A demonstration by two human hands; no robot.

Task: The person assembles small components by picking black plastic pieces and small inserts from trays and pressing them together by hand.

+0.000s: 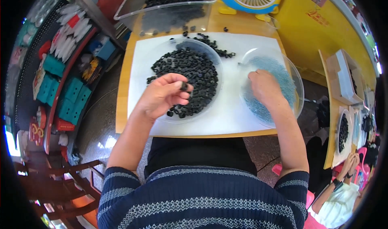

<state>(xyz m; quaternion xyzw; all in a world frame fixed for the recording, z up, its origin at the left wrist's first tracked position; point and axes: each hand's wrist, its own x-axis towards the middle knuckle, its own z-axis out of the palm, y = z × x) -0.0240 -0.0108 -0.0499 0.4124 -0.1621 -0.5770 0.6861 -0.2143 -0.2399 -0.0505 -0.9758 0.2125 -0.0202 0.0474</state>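
My left hand (165, 93) is raised over a round clear tray (219, 63) heaped with small black plastic pieces (202, 77). Between its thumb and fingertips it pinches one small black plastic piece (184, 86). At the right, my right hand (264, 85) reaches down into a second round clear tray (300, 83), full of tiny pale-blue transparent pieces (258, 109). Its fingers are bent and drawn together among these pieces. Whatever lies between those fingertips is hidden.
Loose black pieces (218, 49) lie on the white sheet (234, 121) behind the trays. A clear bin (169, 16) of black pieces and a yellow-and-blue fan (250, 0) stand at the back. Shelves (60, 79) flank the left; another person's hands (351, 163) are far right.
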